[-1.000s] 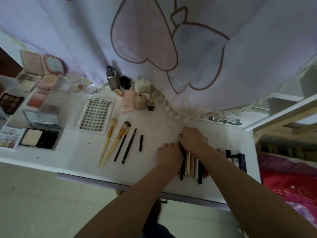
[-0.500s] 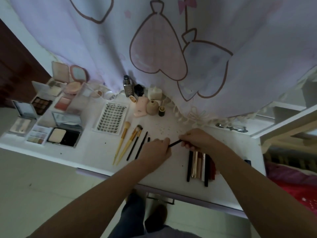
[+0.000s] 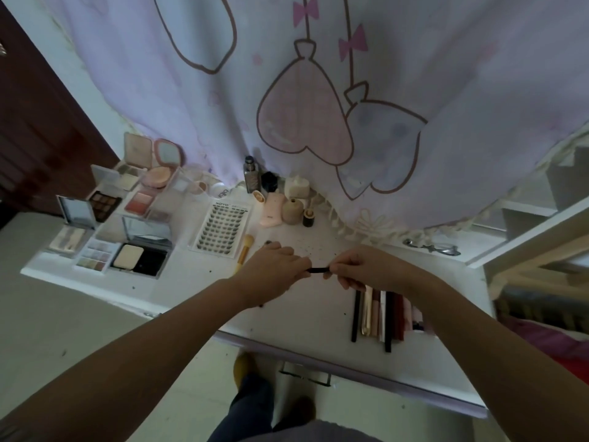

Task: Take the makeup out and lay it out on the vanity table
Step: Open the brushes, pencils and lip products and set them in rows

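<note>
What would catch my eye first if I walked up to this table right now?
Probably the two hands at the table's middle: the left hand and right hand each pinch an end of a thin black pencil held just above the white vanity table. Behind them hangs a pale curtain printed with big pink hearts. Open palettes and compacts crowd the left side, and a neat row of sticks lies on the right.

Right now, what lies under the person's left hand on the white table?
Beside the left hand, only one tan-handled makeup brush shows on the white table. Whatever lies directly beneath is covered.
</note>
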Available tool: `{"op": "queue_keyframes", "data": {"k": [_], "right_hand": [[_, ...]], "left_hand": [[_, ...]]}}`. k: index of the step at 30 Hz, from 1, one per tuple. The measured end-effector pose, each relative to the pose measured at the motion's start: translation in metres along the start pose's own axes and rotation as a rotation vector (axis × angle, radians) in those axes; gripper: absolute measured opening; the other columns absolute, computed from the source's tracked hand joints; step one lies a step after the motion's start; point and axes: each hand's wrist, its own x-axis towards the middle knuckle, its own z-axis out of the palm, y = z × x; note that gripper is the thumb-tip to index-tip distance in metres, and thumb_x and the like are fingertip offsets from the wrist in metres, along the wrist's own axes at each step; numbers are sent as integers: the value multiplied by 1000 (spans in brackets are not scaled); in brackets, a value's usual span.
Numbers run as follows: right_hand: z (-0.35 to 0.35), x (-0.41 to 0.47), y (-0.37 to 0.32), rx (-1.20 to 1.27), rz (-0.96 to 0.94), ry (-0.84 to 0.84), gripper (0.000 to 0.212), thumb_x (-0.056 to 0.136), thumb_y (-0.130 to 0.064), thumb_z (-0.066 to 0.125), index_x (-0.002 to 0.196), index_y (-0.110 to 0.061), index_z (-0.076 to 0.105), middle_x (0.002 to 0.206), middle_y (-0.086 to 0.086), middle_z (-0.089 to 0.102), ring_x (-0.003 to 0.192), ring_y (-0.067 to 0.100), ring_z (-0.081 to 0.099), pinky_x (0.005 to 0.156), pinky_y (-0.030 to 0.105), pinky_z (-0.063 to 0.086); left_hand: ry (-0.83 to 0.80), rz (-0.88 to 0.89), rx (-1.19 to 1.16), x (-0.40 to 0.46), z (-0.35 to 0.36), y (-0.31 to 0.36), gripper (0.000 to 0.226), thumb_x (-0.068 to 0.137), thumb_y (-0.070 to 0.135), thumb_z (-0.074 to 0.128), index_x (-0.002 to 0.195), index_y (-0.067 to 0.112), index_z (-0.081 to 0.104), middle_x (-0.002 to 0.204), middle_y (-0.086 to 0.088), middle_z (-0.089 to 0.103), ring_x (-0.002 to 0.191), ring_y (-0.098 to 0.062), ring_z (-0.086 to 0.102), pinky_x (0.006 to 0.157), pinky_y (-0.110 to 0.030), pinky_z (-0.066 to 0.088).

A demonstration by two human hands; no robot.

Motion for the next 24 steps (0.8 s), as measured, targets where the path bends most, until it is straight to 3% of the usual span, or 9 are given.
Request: {"op": "queue_keyframes", "data": {"k": [3,6,10,14,16,19,22,24], "right_hand": [[4,-1,2,-55,-32,41,23,98,-19,48,94,-16,70,61,-8,59,45,0,46,49,13,39],[-8,-12,13,-110,-9,156,23,96,-19,50,82,-23,68,52,-12,55,44,0,43,51,17,38],[-18,-17,23,-25,31,234,18,97,-17,48,91,-18,65,69,-6,65,56,7,55,53,24,45],[13,9,28,183,227,199,7,100,-19,40,101,-15,46,91,5,71,79,16,63,55,22,49],[33,24,36,178,344,197,8,100,-20,39,102,-14,43,95,6,70,79,18,61,58,24,49],[57,45,47,21,385,281,15,98,-24,39,90,-12,46,98,8,69,81,19,60,64,28,47],[69,56,49,-154,356,330,27,98,-30,39,76,-14,43,84,4,59,79,20,53,66,29,39],[76,63,48,-254,368,329,30,99,-33,38,78,-13,44,76,0,49,76,17,47,65,28,34]], "left_hand": [[-263,-188,-222,2,-7,1,26,100,31,37,99,16,58,74,-3,56,69,-23,52,61,-32,36],[-439,-417,-506,-23,-4,-15,21,100,28,39,88,18,54,71,2,54,66,-14,49,59,-27,34],[-334,-626,-731,-45,-2,-18,24,99,22,42,78,20,53,63,8,57,56,-2,50,59,-15,38],[-276,-800,-847,-18,17,22,23,100,22,36,88,19,55,71,5,68,57,-10,53,55,-15,42],[-338,-912,-815,-4,34,37,24,100,23,36,94,12,56,82,0,71,56,-11,53,52,-21,44],[-403,-981,-568,13,52,47,24,97,26,39,90,9,55,90,-7,67,72,-19,60,64,-29,49],[-477,-922,-294,19,59,44,28,98,27,37,93,10,59,92,-6,64,81,-21,59,65,-30,43],[-540,-835,-134,18,63,38,30,99,24,36,98,11,63,101,-6,63,96,-22,56,73,-32,42]]}}
